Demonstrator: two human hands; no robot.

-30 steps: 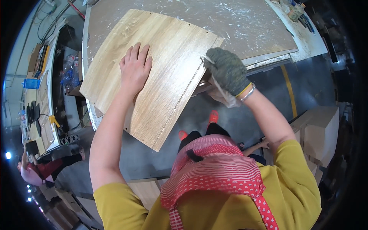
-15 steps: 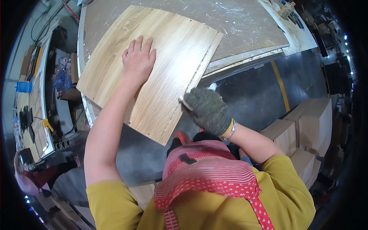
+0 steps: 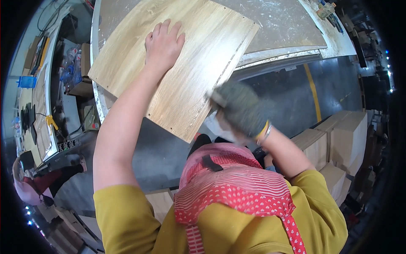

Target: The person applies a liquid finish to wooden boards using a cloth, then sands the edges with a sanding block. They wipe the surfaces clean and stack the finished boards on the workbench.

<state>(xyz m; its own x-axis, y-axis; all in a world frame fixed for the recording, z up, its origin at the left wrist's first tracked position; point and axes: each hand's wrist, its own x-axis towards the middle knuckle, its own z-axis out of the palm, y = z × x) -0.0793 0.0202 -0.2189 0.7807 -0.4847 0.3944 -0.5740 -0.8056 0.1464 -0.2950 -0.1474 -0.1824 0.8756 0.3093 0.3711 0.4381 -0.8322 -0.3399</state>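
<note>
Plainly, the person's bare left hand [image 3: 164,47] rested flat on the wooden panel [image 3: 203,55], its fingers spread and pointing away from the body, closed on nothing. The right hand [image 3: 241,108], in a dark green glove, was at the panel's right edge with its fingers curled. Blur hid the fingertips, so it was impossible to tell how tightly they were closed, what they gripped, or whether they touched the edge. A pale, thin piece [image 3: 218,128] showed just below the glove; whether the hand held it was unclear.

The panel lay on a scuffed worktable [image 3: 287,25], its near corner jutting past the table over the grey floor [image 3: 279,93]. A rough, broken line [image 3: 231,60] ran along its right side. A bracelet [image 3: 265,133] circled the right wrist. Brown boxes [image 3: 350,139] stood off to the right, and another person [image 3: 38,188] was at the far left.
</note>
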